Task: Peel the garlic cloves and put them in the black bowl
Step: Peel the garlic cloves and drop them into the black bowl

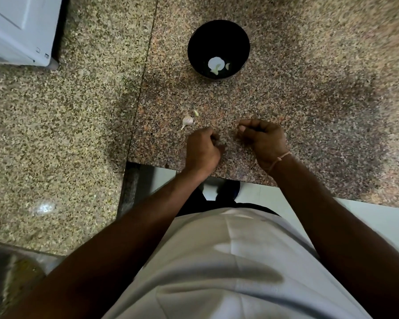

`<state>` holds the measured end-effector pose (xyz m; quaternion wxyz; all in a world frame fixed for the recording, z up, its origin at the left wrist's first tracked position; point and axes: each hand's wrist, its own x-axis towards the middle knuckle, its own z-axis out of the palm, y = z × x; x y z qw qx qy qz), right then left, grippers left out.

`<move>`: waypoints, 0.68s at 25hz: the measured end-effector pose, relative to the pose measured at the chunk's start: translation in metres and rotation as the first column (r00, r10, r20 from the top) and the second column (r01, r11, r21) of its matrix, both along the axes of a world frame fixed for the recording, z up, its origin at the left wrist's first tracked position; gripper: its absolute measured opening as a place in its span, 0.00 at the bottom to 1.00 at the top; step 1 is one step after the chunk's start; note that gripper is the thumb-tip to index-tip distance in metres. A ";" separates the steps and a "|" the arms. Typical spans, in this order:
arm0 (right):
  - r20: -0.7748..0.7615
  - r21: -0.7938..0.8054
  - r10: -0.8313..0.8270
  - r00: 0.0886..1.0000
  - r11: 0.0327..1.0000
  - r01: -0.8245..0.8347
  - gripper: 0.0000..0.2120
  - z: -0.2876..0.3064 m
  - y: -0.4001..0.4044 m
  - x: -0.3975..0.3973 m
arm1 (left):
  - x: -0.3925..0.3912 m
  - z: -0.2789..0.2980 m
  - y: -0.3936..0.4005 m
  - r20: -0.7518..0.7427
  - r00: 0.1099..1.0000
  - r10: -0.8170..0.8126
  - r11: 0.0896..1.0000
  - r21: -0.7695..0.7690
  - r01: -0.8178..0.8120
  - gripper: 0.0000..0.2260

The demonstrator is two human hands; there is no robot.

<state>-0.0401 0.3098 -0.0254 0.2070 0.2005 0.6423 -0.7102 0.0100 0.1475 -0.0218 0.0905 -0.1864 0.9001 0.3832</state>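
- The garlic still to be peeled lies on the granite counter point(309, 88), just ahead and to the left of the left hand: one small bulb-like piece with a papery tail point(187, 121) and one small loose clove point(196, 113) just beside it, apart from each other. That makes two pieces, and they sit within easy reach, which reads as a working pile.
- The black bowl point(218, 31) stands farther back on the counter, well apart from the hands (far enough to keep the peeling mess away from it, by my guess). In it I count three pale bits: one round white piece point(215, 62), a sliver below it and a small clove point(227, 66) to its right. Whether the round one is garlic or skin I cannot tell.
- The left hand point(202, 149) rests near the counter's front edge with fingers curled in; anything inside them is hidden, so I cannot tell what it holds.
- The right hand point(262, 138) lies beside it, apart, fingers curled loosely with the thumb tip forward; nothing shows in its grasp.
- Two hands low and close together suits picking up or working a clove, with most of the peeling likely left to do.
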 end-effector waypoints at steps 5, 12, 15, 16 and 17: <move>0.014 -0.019 -0.034 0.999 0.999 0.035 0.07 -0.003 0.002 0.001 | -0.004 0.001 0.005 -0.103 0.994 -0.041 0.998 -0.050 0.036 0.02; 0.013 -0.030 -0.063 0.998 0.998 0.063 0.07 -0.005 0.002 0.002 | -0.007 -0.005 0.015 -0.036 0.967 -0.254 0.926 -0.299 0.232 0.07; 0.013 -0.046 -0.075 0.997 0.996 0.075 0.07 -0.004 0.002 0.003 | -0.007 -0.008 0.016 -0.026 0.976 -0.216 0.934 -0.298 0.199 0.07; 0.015 -0.059 -0.081 0.997 0.995 0.082 0.07 -0.004 0.003 0.003 | -0.009 -0.007 0.013 -0.024 0.987 -0.159 0.954 -0.261 0.148 0.06; 0.018 -0.068 -0.086 0.996 0.994 0.087 0.07 -0.004 0.003 0.004 | -0.011 -0.008 0.008 -0.023 0.994 -0.111 0.972 -0.209 0.103 0.04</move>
